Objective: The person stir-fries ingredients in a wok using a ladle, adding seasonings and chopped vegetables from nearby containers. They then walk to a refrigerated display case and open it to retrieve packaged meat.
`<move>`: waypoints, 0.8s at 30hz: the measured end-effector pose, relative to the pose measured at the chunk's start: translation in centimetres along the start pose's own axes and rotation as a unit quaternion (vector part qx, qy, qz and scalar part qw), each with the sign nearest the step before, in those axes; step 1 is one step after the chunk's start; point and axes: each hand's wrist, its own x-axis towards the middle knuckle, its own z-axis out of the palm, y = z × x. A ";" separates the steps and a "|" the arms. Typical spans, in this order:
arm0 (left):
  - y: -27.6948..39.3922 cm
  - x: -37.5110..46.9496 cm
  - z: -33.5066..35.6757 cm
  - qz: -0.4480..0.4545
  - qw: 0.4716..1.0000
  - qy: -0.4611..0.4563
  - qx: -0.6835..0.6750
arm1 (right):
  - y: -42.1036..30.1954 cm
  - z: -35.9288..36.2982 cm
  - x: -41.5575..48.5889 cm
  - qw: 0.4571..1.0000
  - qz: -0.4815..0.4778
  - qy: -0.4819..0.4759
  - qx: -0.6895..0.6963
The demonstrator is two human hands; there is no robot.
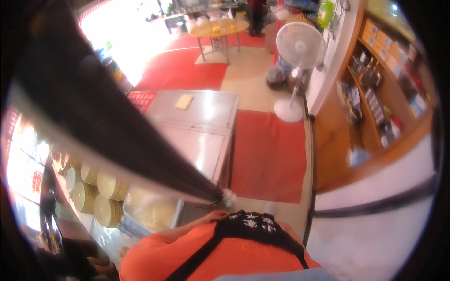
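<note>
My left hand [218,215] is beside the upper edge of a black apron [249,224] worn over an orange shirt, its fingers partly hidden; whether it holds anything cannot be told. A small white-and-pink object [229,197], blurred, lies just above it in the picture. My right hand is out of view. Left of the forearm stand a container with plastic film [149,207] and several stacks of patterned bowls [107,212]. A metal-topped counter [197,140] lies ahead, with a flat light-coloured block [184,102] on it.
A wide dark post or beam [116,116] crosses the left side. Ahead are red floor mats [269,158], a standing fan [300,45], a round table [219,28] and a person [256,15]. Wooden shelves [330,140] holding various goods line the right side.
</note>
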 end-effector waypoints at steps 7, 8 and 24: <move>11.3 6.3 1.4 -0.068 0.994 0.072 -0.040 | 0.4 -14.1 10.2 0.926 -0.001 -0.040 -0.376; 13.1 6.8 0.9 -0.100 0.991 0.089 -0.023 | -1.1 -15.3 11.3 0.905 -0.031 -0.038 -0.423; 27.9 25.2 -11.9 -0.063 0.977 0.169 -0.113 | -17.5 -27.2 27.3 0.956 -0.018 -0.025 -0.293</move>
